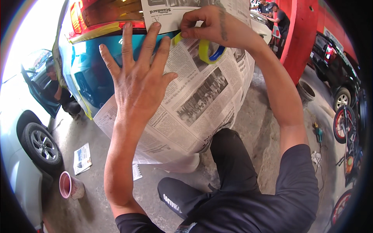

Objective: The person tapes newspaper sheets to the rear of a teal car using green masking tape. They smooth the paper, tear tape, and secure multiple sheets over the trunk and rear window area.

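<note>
A sheet of newspaper [163, 116] covers the lower part of a blue car panel [93, 52], below a red tail light [79, 17]. My left hand [142, 73] lies spread over the panel and the sheet's upper edge, fingers pointing up. Up and to its right, my right hand [217, 27] pinches the end of a yellow-green masking tape strip at the paper's edge. The tape roll [210, 54], with a blue core, hangs just below that hand. Another newspaper sheet [167, 15] is on the car above. Yellow tape [97, 31] runs under the tail light.
At left are a silver car [23, 116] with an open door and a crouching person [64, 89]. A pink bucket [72, 185] and folded newspapers [82, 158] sit on the floor. At right stand a red pillar [299, 35], a corded tool [318, 133] and motorcycles [344, 124]; people [279, 23] work behind.
</note>
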Tool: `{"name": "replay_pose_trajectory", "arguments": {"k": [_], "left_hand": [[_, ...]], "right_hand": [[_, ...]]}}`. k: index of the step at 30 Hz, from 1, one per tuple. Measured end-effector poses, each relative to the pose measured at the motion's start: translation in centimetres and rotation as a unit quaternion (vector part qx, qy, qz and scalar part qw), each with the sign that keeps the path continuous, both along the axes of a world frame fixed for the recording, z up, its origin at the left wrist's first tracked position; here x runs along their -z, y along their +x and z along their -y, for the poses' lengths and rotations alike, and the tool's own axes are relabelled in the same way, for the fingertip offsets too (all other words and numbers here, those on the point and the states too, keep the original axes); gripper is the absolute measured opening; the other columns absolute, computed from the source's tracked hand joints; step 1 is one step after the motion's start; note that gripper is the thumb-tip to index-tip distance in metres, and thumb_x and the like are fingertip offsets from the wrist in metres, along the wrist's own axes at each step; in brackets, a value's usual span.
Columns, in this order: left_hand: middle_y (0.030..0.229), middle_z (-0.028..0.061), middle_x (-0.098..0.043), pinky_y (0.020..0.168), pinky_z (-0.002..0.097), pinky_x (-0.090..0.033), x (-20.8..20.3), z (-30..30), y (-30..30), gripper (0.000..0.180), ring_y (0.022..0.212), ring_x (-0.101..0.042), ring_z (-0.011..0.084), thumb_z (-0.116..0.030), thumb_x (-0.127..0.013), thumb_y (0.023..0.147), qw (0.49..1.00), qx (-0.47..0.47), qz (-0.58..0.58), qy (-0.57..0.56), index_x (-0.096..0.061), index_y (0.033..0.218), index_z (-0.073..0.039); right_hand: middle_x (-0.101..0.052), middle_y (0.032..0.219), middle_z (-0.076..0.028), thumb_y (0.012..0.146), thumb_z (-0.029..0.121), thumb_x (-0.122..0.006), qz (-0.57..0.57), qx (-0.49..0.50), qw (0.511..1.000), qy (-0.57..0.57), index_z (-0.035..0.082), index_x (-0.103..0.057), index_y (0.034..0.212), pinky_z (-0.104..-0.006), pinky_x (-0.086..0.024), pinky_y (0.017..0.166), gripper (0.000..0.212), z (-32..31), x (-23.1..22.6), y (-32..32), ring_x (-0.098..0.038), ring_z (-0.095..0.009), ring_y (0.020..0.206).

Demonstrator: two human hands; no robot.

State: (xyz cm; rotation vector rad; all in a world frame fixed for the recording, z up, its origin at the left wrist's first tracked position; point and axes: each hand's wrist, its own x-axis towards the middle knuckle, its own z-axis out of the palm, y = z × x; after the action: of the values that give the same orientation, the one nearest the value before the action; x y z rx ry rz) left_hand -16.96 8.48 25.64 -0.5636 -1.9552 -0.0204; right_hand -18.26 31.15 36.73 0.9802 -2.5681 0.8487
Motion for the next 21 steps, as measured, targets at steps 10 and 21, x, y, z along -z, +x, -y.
{"name": "replay_pose_trajectory", "arguments": {"k": [10, 21], "left_hand": [[0.161, 0.0024, -0.040, 0.112, 0.0846, -0.011, 0.0, -0.3, 0.3, 0.065, 0.155, -0.020, 0.0400, -0.032, -0.086, 0.077, 1.000, 0.019, -0.017, -0.010, -0.064, 0.138, -0.030], [0.161, 0.0026, -0.039, 0.111, 0.0858, -0.014, 0.1, 0.0, -0.2, 0.061, 0.155, -0.018, 0.0402, -0.037, -0.087, 0.073, 0.999, 0.003, -0.026, -0.020, -0.070, 0.130, -0.024]], "right_hand": [[-0.071, 0.090, -0.017, 0.095, 0.018, -0.058, -0.341, -0.020, 0.911, 0.229, 0.008, -0.069, 0.096, -0.0455, -0.055, 0.077, 0.015, 1.2, -0.3, -2.2, -0.070, -0.036, 0.089], [-0.070, 0.087, -0.018, 0.085, 0.021, -0.070, -0.453, 0.013, 0.846, 0.282, 0.004, -0.066, 0.092, -0.0450, -0.055, 0.072, 0.020, 2.1, -0.1, -1.2, -0.070, -0.035, 0.084]]}}
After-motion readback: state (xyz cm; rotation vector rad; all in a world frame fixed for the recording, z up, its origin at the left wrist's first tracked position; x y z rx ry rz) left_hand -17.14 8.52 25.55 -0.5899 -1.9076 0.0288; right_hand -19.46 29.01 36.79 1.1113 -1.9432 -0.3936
